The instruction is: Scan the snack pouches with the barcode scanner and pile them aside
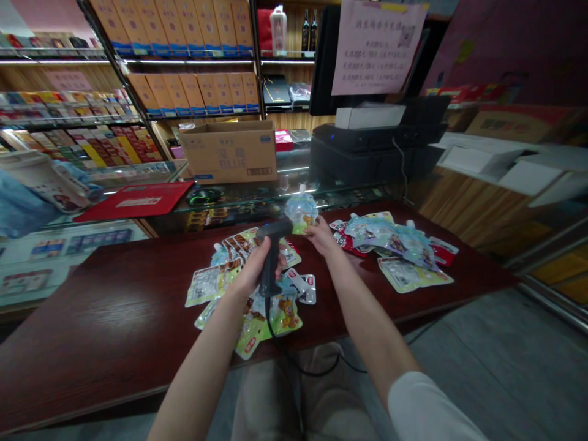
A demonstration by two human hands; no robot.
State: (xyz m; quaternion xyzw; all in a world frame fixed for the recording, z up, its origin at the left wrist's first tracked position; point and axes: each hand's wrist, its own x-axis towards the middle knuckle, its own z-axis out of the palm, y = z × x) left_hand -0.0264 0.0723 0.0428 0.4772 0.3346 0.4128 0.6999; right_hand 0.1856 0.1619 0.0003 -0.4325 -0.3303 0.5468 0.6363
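Note:
My left hand (260, 264) is wrapped round the handle of a black barcode scanner (271, 260), its head pointing forward and to the right. A pale blue and green spouted pouch (302, 211) stands upright in my right hand (320, 235), pinched at its lower right edge. The scanner's head is close beside this pouch. Below the scanner lies a loose pile of snack packets (275, 312), some green with a cartoon figure. To the right of my right hand is a second heap, with several blue spouted pouches (381, 236) on top and red packets beneath.
Both heaps lie on a dark red-brown wooden table (124, 306). Behind it, a cardboard box (229, 153), a red folder (135, 201) and a black printer-like machine (376, 147) sit on a glass counter. The scanner's cable (316, 372) hangs over the front edge.

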